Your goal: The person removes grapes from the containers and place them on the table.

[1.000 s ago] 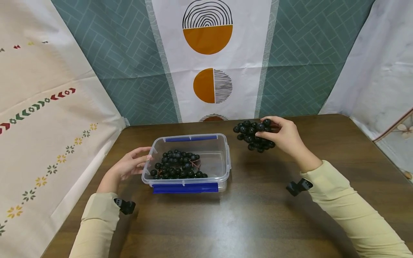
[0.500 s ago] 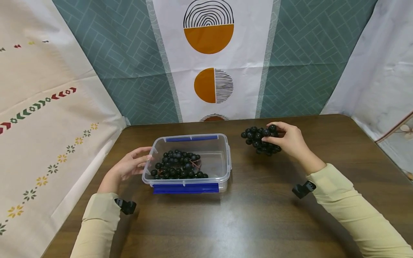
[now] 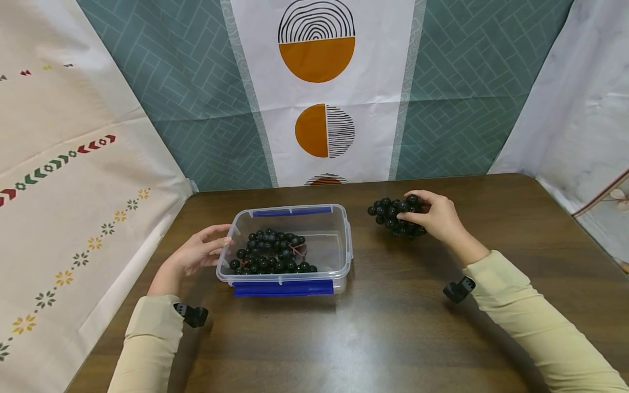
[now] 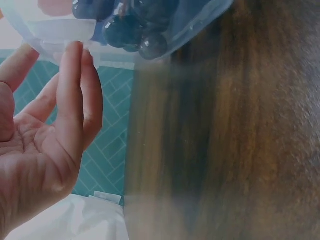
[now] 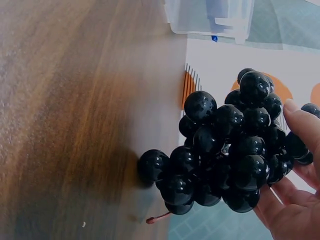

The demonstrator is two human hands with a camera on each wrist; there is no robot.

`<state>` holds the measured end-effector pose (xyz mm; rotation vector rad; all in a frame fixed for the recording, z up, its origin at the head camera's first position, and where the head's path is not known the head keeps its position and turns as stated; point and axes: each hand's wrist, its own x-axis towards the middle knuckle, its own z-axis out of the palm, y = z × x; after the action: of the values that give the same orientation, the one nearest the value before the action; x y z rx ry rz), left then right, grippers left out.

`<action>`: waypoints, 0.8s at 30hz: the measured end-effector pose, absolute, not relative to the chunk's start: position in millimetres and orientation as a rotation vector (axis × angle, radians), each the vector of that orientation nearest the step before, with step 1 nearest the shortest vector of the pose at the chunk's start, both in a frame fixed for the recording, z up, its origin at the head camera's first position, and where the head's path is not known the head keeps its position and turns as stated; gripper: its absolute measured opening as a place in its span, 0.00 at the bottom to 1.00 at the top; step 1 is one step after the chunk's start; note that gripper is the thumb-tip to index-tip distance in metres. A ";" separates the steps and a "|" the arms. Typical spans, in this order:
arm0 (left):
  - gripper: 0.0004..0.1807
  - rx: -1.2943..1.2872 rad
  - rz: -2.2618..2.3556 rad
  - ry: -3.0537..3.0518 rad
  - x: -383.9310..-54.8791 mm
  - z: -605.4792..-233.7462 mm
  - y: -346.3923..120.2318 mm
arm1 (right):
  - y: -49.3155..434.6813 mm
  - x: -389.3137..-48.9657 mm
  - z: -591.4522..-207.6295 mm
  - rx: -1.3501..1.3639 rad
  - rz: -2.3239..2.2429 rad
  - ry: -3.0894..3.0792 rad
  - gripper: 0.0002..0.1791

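Note:
My right hand [image 3: 439, 218] grips a bunch of black grapes [image 3: 395, 215] between thumb and fingers, low over the table at the back right. In the right wrist view the bunch [image 5: 225, 155] fills the middle, its lowest grapes right at the tabletop and a stem end sticking out. A clear plastic box [image 3: 324, 240] with blue clips stands left of it, holding more black grapes [image 3: 272, 251] with a bit of reddish stem. My left hand [image 3: 199, 251] rests its fingertips against the box's left end. Up close, its loosely extended fingers [image 4: 70, 100] meet the clear wall.
The brown wooden table [image 3: 314, 338] runs back to a green and white patterned cloth [image 3: 442, 136]. A cream embroidered cloth [image 3: 98, 191] hangs on the left, and a whitish cloth [image 3: 580, 109] borders the right side.
My right hand has moved the grape bunch a little to the right and down toward the tabletop. The left hand and the box have stayed in place.

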<state>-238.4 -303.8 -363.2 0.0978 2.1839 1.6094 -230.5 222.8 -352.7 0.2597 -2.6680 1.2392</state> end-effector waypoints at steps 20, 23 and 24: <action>0.34 0.155 1.591 2.215 -238.1 -364.3 -304.2 | 211.6 -239.4 -364.9 0.348 1.252 -2.711 0.26; 0.34 0.163 1.586 2.209 -239.2 -363.4 -303.3 | 209.4 -239.7 -366.3 0.367 1.234 -2.717 0.26; 0.34 0.166 1.584 2.209 -239.8 -363.4 -302.9 | 208.6 -239.8 -366.9 0.371 1.227 -2.721 0.26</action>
<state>-239.8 -302.9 -363.4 0.1658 2.2092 1.5842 -239.8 208.6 -366.9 0.3714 -2.7211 1.2267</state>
